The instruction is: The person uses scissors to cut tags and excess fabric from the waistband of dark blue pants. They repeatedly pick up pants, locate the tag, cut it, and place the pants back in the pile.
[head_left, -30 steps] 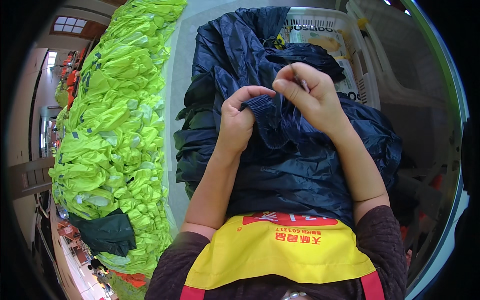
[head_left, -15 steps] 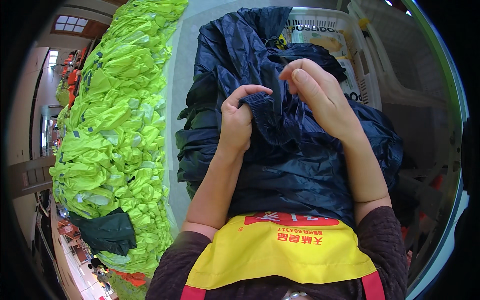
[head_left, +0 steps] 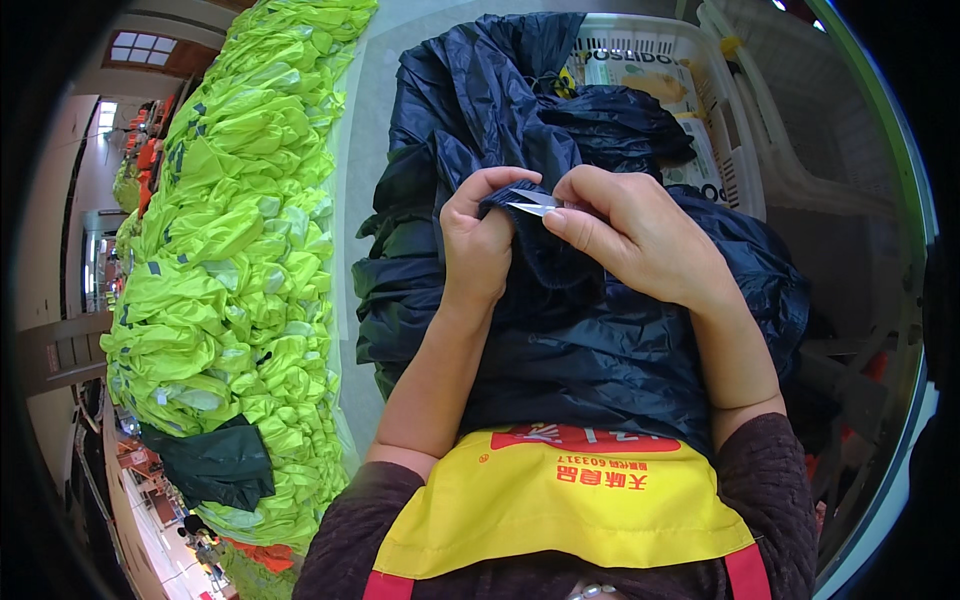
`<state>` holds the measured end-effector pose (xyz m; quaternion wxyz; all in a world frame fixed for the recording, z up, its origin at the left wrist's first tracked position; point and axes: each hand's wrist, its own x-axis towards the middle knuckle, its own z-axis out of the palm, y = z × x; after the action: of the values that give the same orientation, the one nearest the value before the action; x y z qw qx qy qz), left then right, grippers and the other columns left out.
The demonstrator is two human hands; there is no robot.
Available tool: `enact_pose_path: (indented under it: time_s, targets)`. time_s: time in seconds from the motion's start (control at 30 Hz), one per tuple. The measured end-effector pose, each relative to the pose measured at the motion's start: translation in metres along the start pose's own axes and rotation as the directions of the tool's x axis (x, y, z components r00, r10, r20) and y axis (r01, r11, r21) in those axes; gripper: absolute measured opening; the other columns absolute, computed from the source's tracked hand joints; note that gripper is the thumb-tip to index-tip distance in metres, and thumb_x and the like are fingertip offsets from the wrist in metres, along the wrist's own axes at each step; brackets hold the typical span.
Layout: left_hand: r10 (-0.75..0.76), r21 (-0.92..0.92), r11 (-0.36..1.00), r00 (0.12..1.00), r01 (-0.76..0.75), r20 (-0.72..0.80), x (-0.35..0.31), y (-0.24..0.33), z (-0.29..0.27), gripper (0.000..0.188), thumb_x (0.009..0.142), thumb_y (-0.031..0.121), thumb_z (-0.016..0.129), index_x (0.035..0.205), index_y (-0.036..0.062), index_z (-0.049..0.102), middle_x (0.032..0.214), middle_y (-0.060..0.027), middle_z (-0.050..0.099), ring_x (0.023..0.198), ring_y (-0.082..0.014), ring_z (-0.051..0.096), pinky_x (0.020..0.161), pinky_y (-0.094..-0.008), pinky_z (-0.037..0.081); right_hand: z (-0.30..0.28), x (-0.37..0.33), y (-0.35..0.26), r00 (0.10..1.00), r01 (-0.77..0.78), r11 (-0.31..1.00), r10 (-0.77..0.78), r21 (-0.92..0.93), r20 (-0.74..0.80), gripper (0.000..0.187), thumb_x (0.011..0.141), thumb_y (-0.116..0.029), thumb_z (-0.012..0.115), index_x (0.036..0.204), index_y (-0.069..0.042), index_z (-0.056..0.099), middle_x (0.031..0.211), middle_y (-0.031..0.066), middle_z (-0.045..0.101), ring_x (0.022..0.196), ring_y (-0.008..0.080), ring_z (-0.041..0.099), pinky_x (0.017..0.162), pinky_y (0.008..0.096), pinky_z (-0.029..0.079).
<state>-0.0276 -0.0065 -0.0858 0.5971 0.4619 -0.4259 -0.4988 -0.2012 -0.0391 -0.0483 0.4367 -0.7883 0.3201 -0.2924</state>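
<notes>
My left hand (head_left: pixel 478 235) is closed on the ribbed cuff (head_left: pixel 560 272) of a dark navy garment (head_left: pixel 590 340), with the cuff's edge pinched between thumb and bent forefinger. From the right, my right hand (head_left: pixel 640 232) grips a pair of thread snips (head_left: pixel 538 204). Their two shiny blades stand apart and point left, with the tips at the cuff's edge beside my left fingers. The handle is hidden inside my right hand. The shiny navy fabric spreads under both hands and down to my yellow apron (head_left: pixel 560 510).
A long heap of neon yellow garments (head_left: pixel 230 260) runs along the left, with a dark green cloth piece (head_left: pixel 212 462) on its near end. Behind the navy garments, at the upper right, stands a white plastic basket (head_left: pixel 742 150) with printed packages (head_left: pixel 650 85) in it. A pale tabletop (head_left: pixel 352 190) shows between the heaps.
My right hand has moved left and down to the cuff, and the snips' blades now show at its edge. My left hand has stayed nearly in place, holding the cuff.
</notes>
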Motion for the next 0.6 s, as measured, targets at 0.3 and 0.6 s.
enact_pose_path:
  time_s: [0.3, 0.6]
  targets:
    - [0.020, 0.022, 1.000, 0.999, -0.019, -0.047, 0.000, -0.001, 0.006, 0.025, 0.078, -0.008, 0.048, 0.094, 0.0000, 0.065, 0.081, 0.0000, 0.062, 0.065, -0.0028, 0.051, 0.058, -0.0159, 0.038, -0.002, 0.002, 0.003, 0.985, -0.069, 0.992, 0.085, 0.109, -0.152, 0.026, 0.086, -0.025, 0.063, 0.080, -0.001, 0.055, 0.060, -0.0002, 0.045, 0.056, 0.0082, 0.041, 0.051, 0.0254, 0.035]
    - [0.246, 0.234, 0.944, 0.969, -0.233, -0.026, 0.009, -0.003, -0.010, 0.028, 0.079, -0.010, 0.053, 0.102, 0.0005, 0.064, 0.084, 0.0001, 0.063, 0.075, -0.0062, 0.056, 0.068, -0.0184, 0.044, 0.021, 0.000, 0.004, 0.973, 0.038, 0.977, -0.084, -0.208, -0.216, 0.027, 0.069, -0.012, 0.065, 0.092, -0.004, 0.053, 0.076, 0.0147, 0.061, 0.072, 0.0336, 0.062, 0.062, 0.0400, 0.050]
